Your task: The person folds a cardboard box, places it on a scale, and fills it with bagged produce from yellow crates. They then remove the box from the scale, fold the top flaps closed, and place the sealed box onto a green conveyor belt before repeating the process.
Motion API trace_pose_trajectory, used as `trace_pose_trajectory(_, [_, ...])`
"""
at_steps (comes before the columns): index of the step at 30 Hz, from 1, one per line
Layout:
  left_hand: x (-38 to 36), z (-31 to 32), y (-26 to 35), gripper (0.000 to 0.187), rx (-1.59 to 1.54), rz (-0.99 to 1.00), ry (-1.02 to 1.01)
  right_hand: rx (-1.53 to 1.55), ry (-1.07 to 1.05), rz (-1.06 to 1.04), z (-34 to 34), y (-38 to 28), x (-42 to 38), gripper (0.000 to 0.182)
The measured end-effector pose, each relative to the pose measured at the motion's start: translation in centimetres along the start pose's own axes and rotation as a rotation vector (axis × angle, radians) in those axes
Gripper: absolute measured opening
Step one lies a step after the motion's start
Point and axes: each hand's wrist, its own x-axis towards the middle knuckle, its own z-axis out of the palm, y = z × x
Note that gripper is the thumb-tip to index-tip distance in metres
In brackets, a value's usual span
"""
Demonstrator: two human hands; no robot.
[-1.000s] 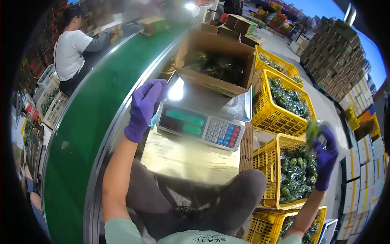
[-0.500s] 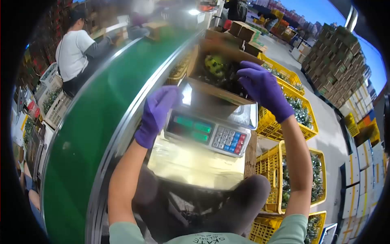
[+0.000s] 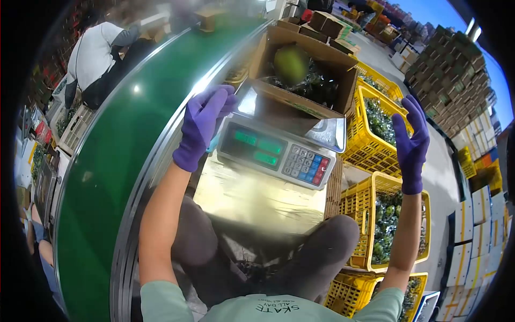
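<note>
A brown cardboard box (image 3: 300, 103) stands open on the metal pan of a weighing scale (image 3: 273, 153) with green lit digits. Dark, shiny wrapped items fill its inside, and a blurred round green fruit (image 3: 291, 64) shows over its back left part. My left hand (image 3: 203, 121), in a purple glove, is raised left of the scale beside the belt's edge, its fingers loosely bent and nothing visible in them. In a matching glove, my right hand (image 3: 412, 140) is raised right of the scale near the yellow crates, empty with fingers apart.
A green conveyor belt (image 3: 123, 155) runs along the left. Yellow crates (image 3: 365, 222) of wrapped green items line the right. A co-worker in a white shirt (image 3: 96, 56) bends beyond the belt. Stacked cartons (image 3: 450, 80) stand at the back right.
My right hand has moved away from the box to the right, its fingers spreading. My left hand has risen slightly. The green fruit appears higher and more blurred. The co-worker has bent forward.
</note>
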Motion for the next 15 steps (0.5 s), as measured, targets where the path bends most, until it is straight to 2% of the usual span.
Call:
trace_pose_trajectory(12, [0.3, -0.4, -0.5, 0.031, 0.046, 0.008, 0.037, 0.002, -0.094, -0.088, 3.8, -3.0, -0.1, 0.041])
trace_pose_trajectory(15, [0.2, -0.2, -0.4, 0.031, 0.026, 0.004, 0.028, -0.006, -0.079, -0.219, 5.0, -4.8, 0.8, 0.038])
